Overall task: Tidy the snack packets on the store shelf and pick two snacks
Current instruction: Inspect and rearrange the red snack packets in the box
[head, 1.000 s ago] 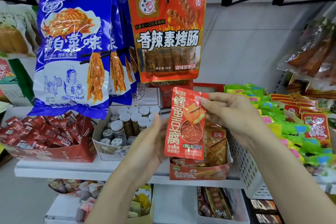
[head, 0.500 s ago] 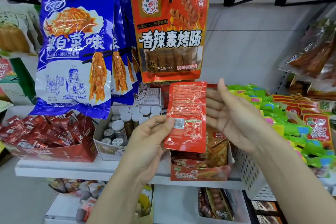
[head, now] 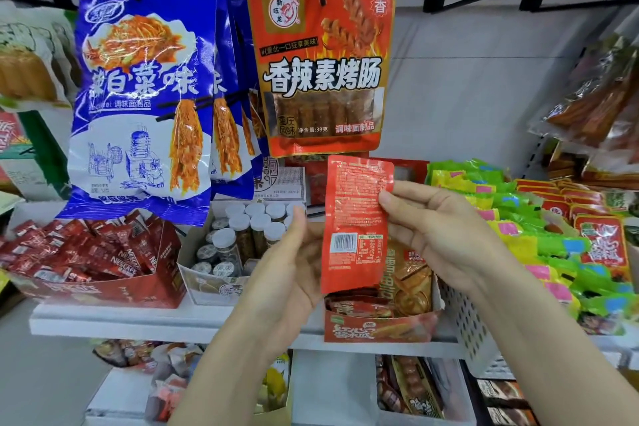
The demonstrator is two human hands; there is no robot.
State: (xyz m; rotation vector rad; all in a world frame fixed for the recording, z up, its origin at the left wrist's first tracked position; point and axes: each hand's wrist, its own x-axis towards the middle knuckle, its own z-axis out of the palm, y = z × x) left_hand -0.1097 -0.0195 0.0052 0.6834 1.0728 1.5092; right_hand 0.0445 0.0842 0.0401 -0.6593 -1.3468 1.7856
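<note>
A small red snack packet (head: 352,218) is upright in front of the shelf, its back with the barcode facing me. My left hand (head: 287,273) holds its left edge, with the fingers hidden behind it. My right hand (head: 435,228) pinches its upper right edge, the thumb lying on the printed side. Directly below the packet is an open red display box (head: 380,330) with more red and orange packets (head: 408,273).
Blue packets (head: 145,97) and an orange-red packet (head: 321,69) hang above. On the white shelf (head: 138,325) are a red box of Nescafe sachets (head: 103,263), a box of capped jars (head: 238,239) and a white basket (head: 463,318) of green and yellow packets (head: 518,218).
The red packet was turned from front to back. My right hand let go and opened beside it, then took hold of its right edge again. The left hand kept hold.
</note>
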